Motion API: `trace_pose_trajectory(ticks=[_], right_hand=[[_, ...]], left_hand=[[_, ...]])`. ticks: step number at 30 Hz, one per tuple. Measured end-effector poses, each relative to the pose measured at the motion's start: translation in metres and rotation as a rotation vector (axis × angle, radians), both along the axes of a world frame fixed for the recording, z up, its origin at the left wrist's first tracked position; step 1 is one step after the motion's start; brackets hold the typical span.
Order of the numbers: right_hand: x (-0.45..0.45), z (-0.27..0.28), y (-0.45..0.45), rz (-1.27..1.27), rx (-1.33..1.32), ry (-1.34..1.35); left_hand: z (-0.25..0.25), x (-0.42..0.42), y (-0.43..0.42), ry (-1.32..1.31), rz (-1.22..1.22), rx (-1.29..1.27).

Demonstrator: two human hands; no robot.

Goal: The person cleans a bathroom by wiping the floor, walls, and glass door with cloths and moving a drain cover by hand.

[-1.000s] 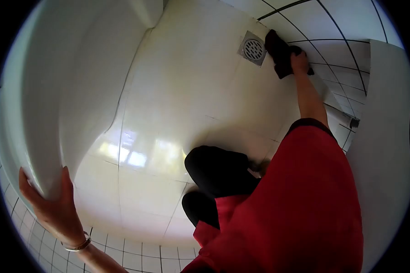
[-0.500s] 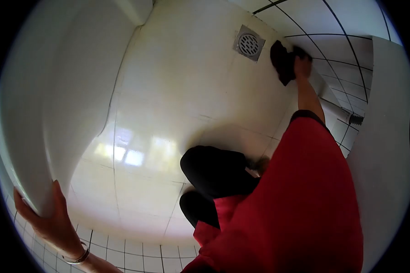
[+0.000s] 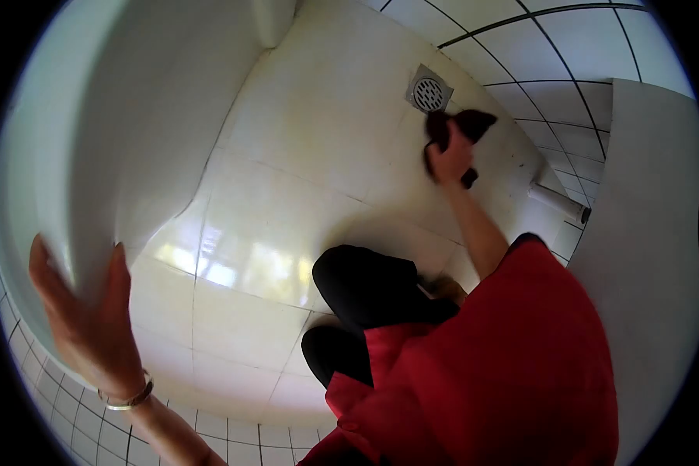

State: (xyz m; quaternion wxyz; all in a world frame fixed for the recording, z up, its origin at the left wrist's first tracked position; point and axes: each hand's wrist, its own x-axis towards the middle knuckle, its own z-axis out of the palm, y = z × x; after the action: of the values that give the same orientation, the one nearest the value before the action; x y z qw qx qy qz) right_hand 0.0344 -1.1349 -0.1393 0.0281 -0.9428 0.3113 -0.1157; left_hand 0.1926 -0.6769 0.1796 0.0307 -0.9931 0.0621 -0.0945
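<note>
My right hand (image 3: 451, 158) is closed on a dark cloth (image 3: 474, 124), which lies bunched against the pale tiled floor (image 3: 287, 155) just below the square metal drain (image 3: 429, 92). At the left, my left hand (image 3: 93, 326) grips the rounded edge of a white fixture (image 3: 155, 101), thumb on one side and fingers on the other. A bracelet (image 3: 128, 394) circles that wrist. Part of the cloth is hidden under my right hand.
A grey-white panel (image 3: 629, 233) stands along the right side, with a white pipe (image 3: 559, 203) beside it. White wall tiles (image 3: 582, 46) rise at the upper right. My bent knees (image 3: 365, 287) are at the lower middle.
The right hand and cloth have moved from beside the wall leftward and down over the floor, nearer to me. The left hand still grips the fixture's edge; the view has shifted slightly.
</note>
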Motion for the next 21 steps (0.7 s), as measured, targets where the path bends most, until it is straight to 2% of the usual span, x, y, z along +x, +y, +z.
trace_pose_trajectory(ticks=[3, 5, 6, 7, 8, 10, 11, 13, 14, 16, 18, 19, 20, 21], right_hand=[[0.004, 0.035, 0.105, 0.319, 0.214, 0.152], [0.02, 0.041, 0.138, 0.401, 0.621, 0.187], [0.038, 0.04, 0.137, 0.408, 0.741, -0.04], [0.063, 0.033, 0.129, 0.43, 0.752, -0.06], [0.091, 0.024, 0.116, 0.3, 0.537, -0.117], [0.136, 0.0, 0.117, 0.093, 0.192, -0.167], [0.137, 0.005, 0.128, 0.09, 0.189, -0.199], [0.117, 0.02, 0.16, 0.443, 0.205, 0.044], [0.123, 0.021, 0.159, 0.448, 0.218, 0.028], [0.128, 0.022, 0.149, 0.556, 0.715, 0.045], [0.16, 0.016, 0.126, 0.316, 0.823, -0.356], [0.182, 0.04, 0.111, 0.301, 0.566, -0.35], [0.195, 0.061, 0.113, 0.18, 0.267, -0.323], [0.205, 0.045, 0.106, 0.17, 0.377, -0.221]], left_hand=[[0.001, 0.0, -0.002, -0.017, -0.038, 0.033], [0.006, 0.003, -0.01, -0.054, -0.039, 0.048], [0.006, 0.002, -0.011, -0.042, -0.04, 0.031], [0.006, 0.002, -0.011, -0.04, -0.037, 0.024], [0.005, 0.001, -0.011, -0.004, 0.012, 0.003], [0.008, 0.001, -0.009, -0.02, -0.057, 0.026], [0.008, 0.001, -0.011, -0.026, -0.076, 0.006], [0.011, 0.0, -0.015, 0.009, -0.031, -0.03], [0.013, -0.001, -0.016, 0.025, -0.02, -0.042], [0.015, -0.001, -0.015, 0.036, -0.039, -0.051], [0.018, -0.001, -0.017, 0.074, -0.025, -0.071], [0.019, -0.002, -0.018, 0.095, -0.019, -0.08], [0.02, -0.003, -0.019, 0.116, -0.016, -0.094], [0.019, -0.002, -0.02, 0.109, -0.025, -0.077]])
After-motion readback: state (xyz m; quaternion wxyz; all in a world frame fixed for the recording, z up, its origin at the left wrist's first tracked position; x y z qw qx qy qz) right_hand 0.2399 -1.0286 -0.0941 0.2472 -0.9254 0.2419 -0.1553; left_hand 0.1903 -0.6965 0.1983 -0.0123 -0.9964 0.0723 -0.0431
